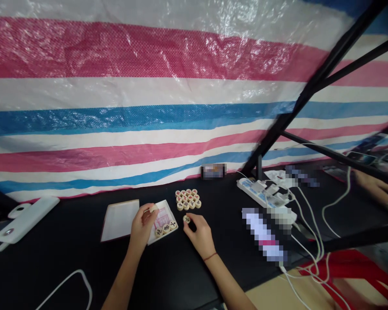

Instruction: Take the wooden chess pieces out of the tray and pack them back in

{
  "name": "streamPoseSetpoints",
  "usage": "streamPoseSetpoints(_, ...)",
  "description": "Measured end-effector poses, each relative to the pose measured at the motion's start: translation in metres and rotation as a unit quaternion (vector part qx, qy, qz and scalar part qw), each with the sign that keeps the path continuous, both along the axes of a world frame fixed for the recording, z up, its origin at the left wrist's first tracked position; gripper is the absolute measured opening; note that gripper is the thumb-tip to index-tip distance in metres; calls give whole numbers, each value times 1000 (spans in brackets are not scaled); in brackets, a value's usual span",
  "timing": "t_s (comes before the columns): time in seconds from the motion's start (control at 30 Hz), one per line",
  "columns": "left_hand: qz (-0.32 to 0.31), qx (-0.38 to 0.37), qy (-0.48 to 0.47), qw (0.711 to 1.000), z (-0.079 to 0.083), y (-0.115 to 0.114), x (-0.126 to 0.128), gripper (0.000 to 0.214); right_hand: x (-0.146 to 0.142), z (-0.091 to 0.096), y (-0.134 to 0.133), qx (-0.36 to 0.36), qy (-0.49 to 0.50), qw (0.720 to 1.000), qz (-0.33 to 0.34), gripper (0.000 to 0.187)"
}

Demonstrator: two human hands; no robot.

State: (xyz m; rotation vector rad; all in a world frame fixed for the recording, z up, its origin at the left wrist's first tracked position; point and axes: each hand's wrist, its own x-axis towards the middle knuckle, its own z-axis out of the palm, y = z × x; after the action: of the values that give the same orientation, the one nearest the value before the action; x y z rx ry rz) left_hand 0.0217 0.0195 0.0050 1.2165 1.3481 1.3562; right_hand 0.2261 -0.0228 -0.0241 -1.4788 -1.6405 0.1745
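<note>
My left hand (142, 225) is closed on a round wooden chess piece (153, 209), held over a small white box tray (164, 222) that has three pieces along its near edge. My right hand (198, 233) pinches another round piece (186, 219) just right of the tray. A cluster of several similar pieces (188, 199) lies on the black table beyond both hands. A flat white lid (120, 220) rests left of the tray.
A white power strip (264, 195) with plugs and white cables sits at right. A white device (26, 218) lies at far left. Another person's hand (378, 190) is at the right edge. A striped tarp (148, 107) and black metal bars (310, 86) stand behind.
</note>
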Motion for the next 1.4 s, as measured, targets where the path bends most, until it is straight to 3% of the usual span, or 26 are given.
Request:
streamPoseSetpoints(0.17, 0, 30, 23, 999, -19, -3, -2, 39, 2, -12, 4, -26, -56, 998, -8, 19)
streamPoseSetpoints(0.3, -54, 0, 55, 997, -22, -12, 4, 39, -6, 5, -1, -7, -21, 1000, -13, 21)
streamPoseSetpoints(0.5, -192, -4, 112, 975, -9, -22, 13, 30, -25, 47, -14, -15, 80, 977, 198, 30)
streamPoseSetpoints(0.6, -247, -15, 94, 964, -5, -23, 11, 32, -28, 54, -15, -23, 92, 970, 222, 25)
streamPoseSetpoints(0.77, -275, -13, 96, 956, -4, -23, 6, 44, -31, 55, -18, -27, 97, 973, 207, 19)
streamPoseSetpoints(0.87, -277, 15, 146, 950, -2, -21, 1, 50, -28, 50, -17, -9, 96, 978, 187, 15)
streamPoseSetpoints(0.97, -231, 74, 275, 930, 0, -17, -8, 47, -13, 36, -10, 19, 97, 993, 69, 12)
streamPoseSetpoints(1.07, -195, 112, 403, 887, -3, -13, -16, 45, 4, 16, 0, 25, 70, 997, -36, 15)
streamPoseSetpoints(1.2, -195, 109, 477, 850, -10, -12, -19, 49, 11, 0, 7, -4, 1, 1000, -10, 14)
streamPoseSetpoints(1.4, -226, 100, 464, 851, -8, -15, -19, 39, 7, -2, 7, -44, -93, 995, -1, 14)
